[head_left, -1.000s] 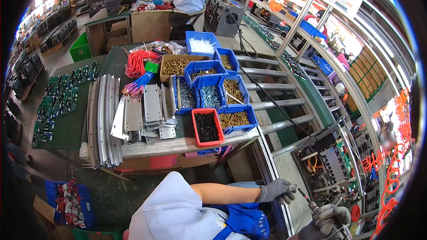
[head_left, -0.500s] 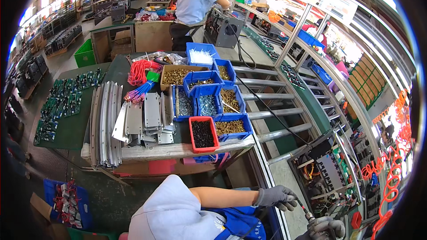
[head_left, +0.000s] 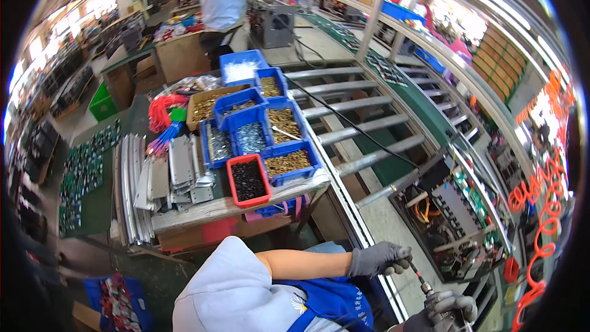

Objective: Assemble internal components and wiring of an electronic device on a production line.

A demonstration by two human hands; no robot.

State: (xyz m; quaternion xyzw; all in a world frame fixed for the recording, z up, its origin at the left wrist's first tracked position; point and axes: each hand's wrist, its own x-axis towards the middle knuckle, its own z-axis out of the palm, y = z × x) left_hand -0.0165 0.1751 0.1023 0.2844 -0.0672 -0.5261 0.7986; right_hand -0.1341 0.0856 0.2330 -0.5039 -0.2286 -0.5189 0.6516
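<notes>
My left hand [head_left: 382, 259], in a grey glove, is closed, its fingertips pinched together at the tip of a thin driver bit. Whatever lies between those fingertips is too small to make out. My right hand [head_left: 445, 311], gloved too, is wrapped round a power screwdriver [head_left: 428, 290] with a metal nose and a red band on its bit, pointing up and left toward my left hand. Beyond both hands lies an open metal chassis [head_left: 452, 209] with circuit boards, wires and dark parts inside. Neither hand touches it.
A roller conveyor [head_left: 362, 122] runs beside the workbench [head_left: 239, 214]. Blue bins [head_left: 294, 175] and a red bin [head_left: 248, 179] of small fasteners stand on the bench, near metal plates [head_left: 182, 163]. Coiled orange hoses [head_left: 544, 227] hang at right. A co-worker [head_left: 224, 0] stands farther back.
The view has shifted, so bench and bins appear farther left. My left hand stays pinched by the bit's tip, and my right hand still grips the screwdriver.
</notes>
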